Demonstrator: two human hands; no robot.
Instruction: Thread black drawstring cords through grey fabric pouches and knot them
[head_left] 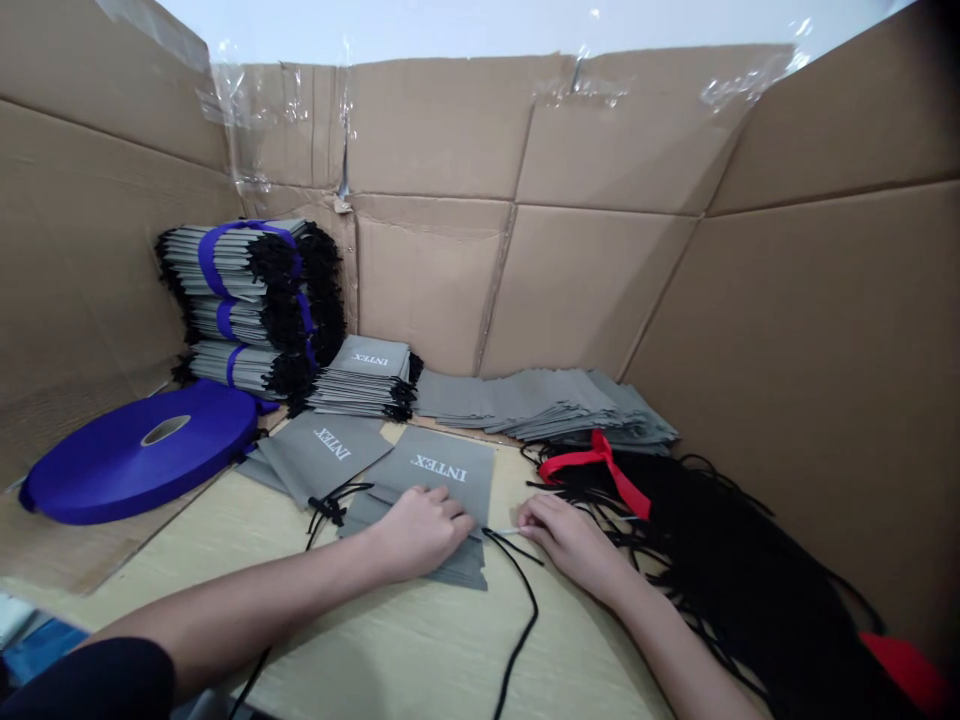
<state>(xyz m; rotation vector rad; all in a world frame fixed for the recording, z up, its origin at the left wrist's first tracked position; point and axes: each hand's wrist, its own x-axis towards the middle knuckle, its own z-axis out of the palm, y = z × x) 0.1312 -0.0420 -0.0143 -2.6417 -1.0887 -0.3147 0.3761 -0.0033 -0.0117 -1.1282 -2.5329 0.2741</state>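
My left hand (429,532) is closed on the top edge of a grey fabric pouch (456,574), holding it near the table. Its fingertips are partly hidden. To its right, my right hand (564,535) pinches a thin, light-coloured rod (511,531). A black cord (531,618) is bent over the rod's left part, beside the pouch edge, and its long end trails towards me. Under and behind my left hand lies a grey pouch printed INTEX (450,465). Further left are more INTEX pouches (319,452) with a knotted black cord (327,508).
A thick bundle of black cords (720,540) with a red tie (600,470) lies at right. Behind are overlapping grey pouches (525,400), a corded pouch stack (360,385) and purple-banded bundles (232,300). A purple ribbon roll (112,450) lies left. Cardboard walls (427,270) enclose the table.
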